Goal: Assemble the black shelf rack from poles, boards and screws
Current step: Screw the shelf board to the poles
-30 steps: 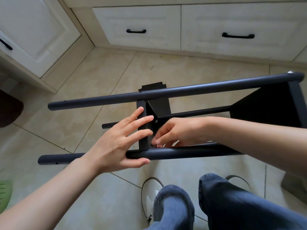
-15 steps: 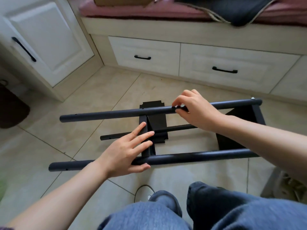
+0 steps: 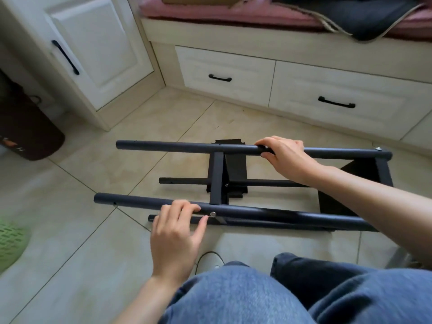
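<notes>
Shelf rack [image 3: 217, 181] lies sideways on tiled floor [image 3: 163, 118]. Right hand [image 3: 285, 157] grips the far pole [image 3: 187, 146]; left hand [image 3: 175, 232] curls fingers over the near pole [image 3: 268, 212].

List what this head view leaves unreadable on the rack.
- Lowest near pole: mostly hidden behind the upper near pole and left hand.
- Right board: partly covered by the right forearm.
- Screw on the middle board: too small to judge tightness.
- Far pole under the right hand: covered.
</notes>
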The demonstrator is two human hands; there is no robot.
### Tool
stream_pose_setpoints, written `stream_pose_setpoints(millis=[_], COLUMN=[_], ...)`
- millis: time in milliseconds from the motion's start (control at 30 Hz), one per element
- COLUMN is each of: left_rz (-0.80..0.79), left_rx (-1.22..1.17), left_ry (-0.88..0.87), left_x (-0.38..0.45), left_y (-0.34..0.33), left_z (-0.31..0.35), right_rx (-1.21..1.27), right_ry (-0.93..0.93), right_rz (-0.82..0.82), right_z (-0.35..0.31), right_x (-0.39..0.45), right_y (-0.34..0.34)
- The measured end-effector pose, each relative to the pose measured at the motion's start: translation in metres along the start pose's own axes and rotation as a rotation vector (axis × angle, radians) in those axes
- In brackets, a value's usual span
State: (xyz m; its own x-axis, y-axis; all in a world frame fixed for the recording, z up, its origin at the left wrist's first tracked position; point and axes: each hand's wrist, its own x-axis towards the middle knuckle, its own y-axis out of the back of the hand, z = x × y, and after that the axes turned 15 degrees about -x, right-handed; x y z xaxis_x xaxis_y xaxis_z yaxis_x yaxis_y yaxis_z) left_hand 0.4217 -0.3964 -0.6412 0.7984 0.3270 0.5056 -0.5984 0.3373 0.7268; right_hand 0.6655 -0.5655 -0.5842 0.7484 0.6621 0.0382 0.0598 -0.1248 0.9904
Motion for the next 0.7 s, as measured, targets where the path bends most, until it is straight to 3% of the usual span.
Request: stream_pose_setpoints(millis=[100,200,300,433,533,700], left_rz=[-0.054,-0.069,-0.004,0.162,0.208,0.206], left_rx=[-0.211,-0.628,-1.064,-1.343,-1.4,-1.452], left_ry=[0.468,0.99,1.309,1.413,1.419,1.285], left_x=[-0.002,0.007,0.017,0.026,0.035,0.066], left_y=[0.004,-0.001,-0.009,-0.021,-0.025,-0.024], left_z=[0.013,0.015,0.022,0.031,0.039,0.056], right_rx=[0.002,0.005,0.016,0.031,0.035,0.081], right_ry=[-0.011,-0.021,-0.031,-0.041,-0.048,-0.125], right_rz=[0.02,0.045,0.06,0.067,0.052,0.077], right_z=[-0.001,-0.001,0.0,0.0,0.001,0.015], right_x=[0.0,0.001,0.001,-0.001,-0.004,-0.008], right_y=[-0.002,-0.005,-0.006,-0.003,0.005,0.03])
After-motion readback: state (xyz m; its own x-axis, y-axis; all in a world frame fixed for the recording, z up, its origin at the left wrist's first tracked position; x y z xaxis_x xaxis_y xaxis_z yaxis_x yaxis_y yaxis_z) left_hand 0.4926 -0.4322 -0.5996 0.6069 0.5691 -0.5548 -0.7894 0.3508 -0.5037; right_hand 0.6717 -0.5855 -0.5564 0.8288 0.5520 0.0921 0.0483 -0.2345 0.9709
